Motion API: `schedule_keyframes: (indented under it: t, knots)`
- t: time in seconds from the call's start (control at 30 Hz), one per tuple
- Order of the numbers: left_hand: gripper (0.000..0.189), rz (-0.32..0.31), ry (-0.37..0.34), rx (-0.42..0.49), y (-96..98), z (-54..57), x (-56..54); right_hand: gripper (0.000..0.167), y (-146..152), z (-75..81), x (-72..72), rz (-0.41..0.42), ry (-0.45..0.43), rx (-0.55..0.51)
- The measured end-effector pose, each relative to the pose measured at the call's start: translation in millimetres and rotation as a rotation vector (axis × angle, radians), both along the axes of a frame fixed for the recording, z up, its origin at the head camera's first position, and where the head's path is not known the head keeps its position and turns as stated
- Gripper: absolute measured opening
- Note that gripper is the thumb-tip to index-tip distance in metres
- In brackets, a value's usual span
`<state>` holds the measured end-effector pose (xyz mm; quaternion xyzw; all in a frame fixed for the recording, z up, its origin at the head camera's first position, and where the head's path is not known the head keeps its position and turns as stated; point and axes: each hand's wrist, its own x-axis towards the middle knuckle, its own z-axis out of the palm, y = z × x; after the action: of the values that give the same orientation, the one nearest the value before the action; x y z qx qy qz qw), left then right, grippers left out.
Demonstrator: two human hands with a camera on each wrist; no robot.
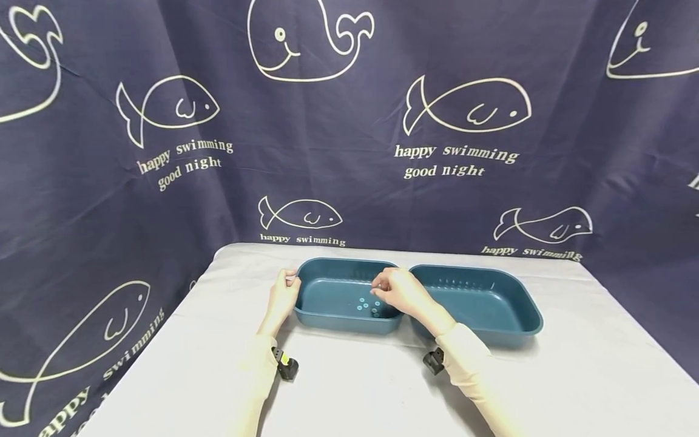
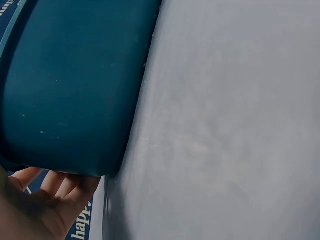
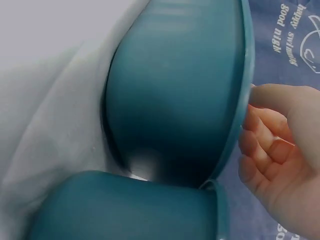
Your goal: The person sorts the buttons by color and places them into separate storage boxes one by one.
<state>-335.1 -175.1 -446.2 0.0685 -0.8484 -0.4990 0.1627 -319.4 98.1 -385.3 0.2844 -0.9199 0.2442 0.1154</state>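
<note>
In the head view a teal plastic bin (image 1: 326, 292) stands on the left of a matching one. My left hand (image 1: 283, 297) grips its left end; the left wrist view shows fingers (image 2: 70, 192) against the outside of the end wall. Several small light-blue rings (image 1: 366, 305) lie on the bin's floor towards the right. Over that right part is my right hand (image 1: 403, 292), fingers bent and pointing left, fingertips just above the rings. In the right wrist view the bin's rim partly covers those fingertips, and I cannot tell whether they pinch a ring.
A second teal bin (image 1: 486, 306) stands close against the right end of the first. Both rest on a white cloth-covered table (image 1: 349, 382). A dark blue curtain (image 1: 349, 139) with white fish and whale drawings hangs behind and at the sides.
</note>
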Motion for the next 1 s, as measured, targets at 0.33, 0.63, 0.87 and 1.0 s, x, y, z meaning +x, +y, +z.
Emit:
schedule_keyframes:
  t: [0.33, 0.63, 0.87, 1.0]
  knots:
    - [0.026, -0.005, 0.000, -0.005, -0.8, 1.3, 2.9, 0.006, 11, 3.5, 22.9, 0.035, 0.017, -0.055]
    - [0.027, -0.017, -0.016, -0.008, -1.4, 0.7, 3.2, 0.007, 21, -5.3, 35.9, 0.047, 0.044, -0.104]
    - [0.027, -0.015, -0.026, -0.026, -2.5, -0.3, 0.8, 0.006, 29, -5.0, 42.3, 0.037, 0.096, -0.106]
    - [0.027, -0.015, -0.025, -0.031, -1.4, -0.6, -0.7, 0.005, 34, -4.8, 46.2, 0.032, 0.114, -0.114]
